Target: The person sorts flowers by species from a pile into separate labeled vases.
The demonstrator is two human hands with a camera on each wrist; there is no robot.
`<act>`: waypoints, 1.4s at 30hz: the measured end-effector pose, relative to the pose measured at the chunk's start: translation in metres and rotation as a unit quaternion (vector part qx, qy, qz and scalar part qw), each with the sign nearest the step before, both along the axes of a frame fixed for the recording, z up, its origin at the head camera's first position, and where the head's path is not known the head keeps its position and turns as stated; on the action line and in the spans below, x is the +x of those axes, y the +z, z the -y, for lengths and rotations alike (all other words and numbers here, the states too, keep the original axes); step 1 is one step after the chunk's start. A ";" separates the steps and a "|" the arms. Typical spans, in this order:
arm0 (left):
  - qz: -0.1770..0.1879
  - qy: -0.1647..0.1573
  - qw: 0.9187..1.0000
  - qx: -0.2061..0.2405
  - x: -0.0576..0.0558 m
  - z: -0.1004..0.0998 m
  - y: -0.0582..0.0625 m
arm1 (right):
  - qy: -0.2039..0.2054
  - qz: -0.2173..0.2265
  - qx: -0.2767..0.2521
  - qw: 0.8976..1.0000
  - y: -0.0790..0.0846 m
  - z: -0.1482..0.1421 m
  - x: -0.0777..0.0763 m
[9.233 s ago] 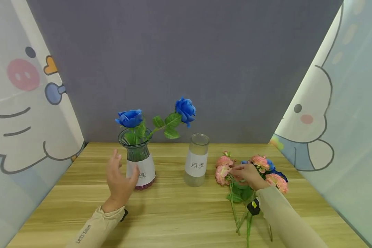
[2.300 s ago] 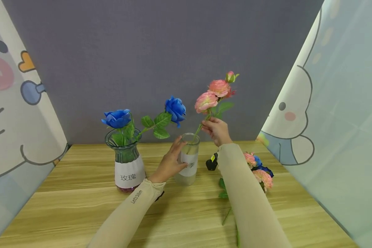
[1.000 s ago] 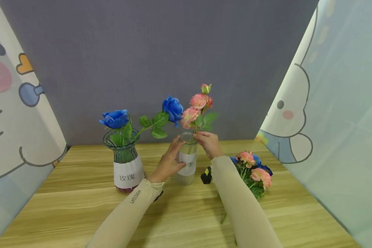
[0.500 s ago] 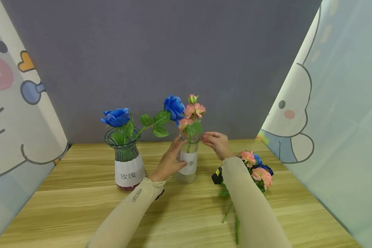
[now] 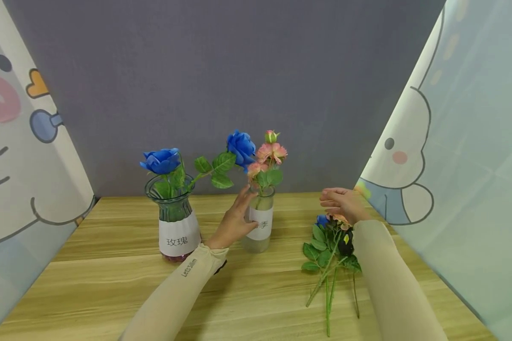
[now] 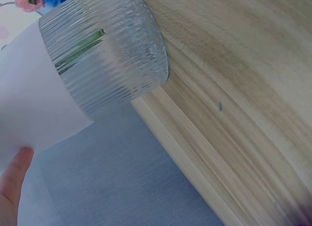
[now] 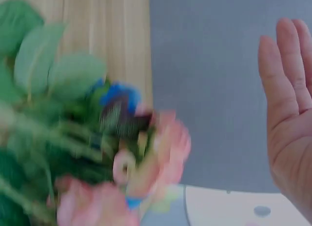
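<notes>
My left hand (image 5: 233, 226) holds the clear ribbed glass vase (image 5: 256, 245) from its left side, thumb across the white paper label (image 5: 265, 217) and fingers up near the rim. A pink flower spray (image 5: 272, 152) with a bud stands in that vase, and its green stem (image 6: 80, 50) shows through the glass in the left wrist view. My right hand (image 5: 344, 204) is empty, fingers extended, above the heads of the flower pile (image 5: 322, 251). Blurred pink blooms (image 7: 170, 148) and a blue bloom (image 7: 122, 95) lie beside it in the right wrist view.
At left stands a bluish flared glass vase (image 5: 177, 212), labelled with Chinese characters, holding two blue roses (image 5: 161, 161). One rose leans right, close to the pink spray. A grey panel (image 5: 256, 71) backs the wooden table (image 5: 111, 284). Cartoon-printed sheets (image 5: 465, 156) flank both sides.
My right hand lowered the pink spray into the clear vase, let go, and moved right to over the flower pile. My left hand came from the bluish vase to the clear one and stayed.
</notes>
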State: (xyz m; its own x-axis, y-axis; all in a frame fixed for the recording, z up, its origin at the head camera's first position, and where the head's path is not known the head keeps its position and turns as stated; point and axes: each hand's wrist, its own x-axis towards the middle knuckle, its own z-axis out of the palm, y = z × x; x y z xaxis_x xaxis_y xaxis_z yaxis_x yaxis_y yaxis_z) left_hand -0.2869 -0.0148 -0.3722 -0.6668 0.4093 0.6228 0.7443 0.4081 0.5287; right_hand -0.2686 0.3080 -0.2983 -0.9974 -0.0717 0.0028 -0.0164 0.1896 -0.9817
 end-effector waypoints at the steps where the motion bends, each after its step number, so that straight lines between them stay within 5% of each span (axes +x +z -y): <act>1: -0.002 0.000 1.000 -0.001 0.000 0.000 0.000 | 0.001 0.006 0.016 1.000 0.000 -0.007 0.002; 9: -0.005 -0.003 1.000 0.000 0.000 0.001 -0.001 | -0.013 0.101 0.087 0.991 -0.008 -0.051 0.016; 17: -0.006 -0.004 1.000 0.000 0.000 0.000 -0.001 | -0.074 0.193 -0.057 0.977 -0.012 -0.067 0.029; 24: -0.006 -0.012 1.000 0.010 0.001 0.000 0.000 | -0.096 0.215 -0.088 0.968 -0.015 -0.069 0.038; 27: -0.004 -0.010 1.000 0.014 0.001 0.000 -0.001 | -0.072 0.239 -0.091 0.964 -0.019 -0.072 0.040; 36: 0.006 -0.003 1.000 0.008 0.002 0.000 0.000 | 0.079 0.307 -0.024 0.948 -0.043 -0.076 0.036; 42: 0.010 -0.004 1.000 0.005 0.002 0.000 0.002 | 0.050 0.307 -0.005 0.950 -0.059 -0.065 0.038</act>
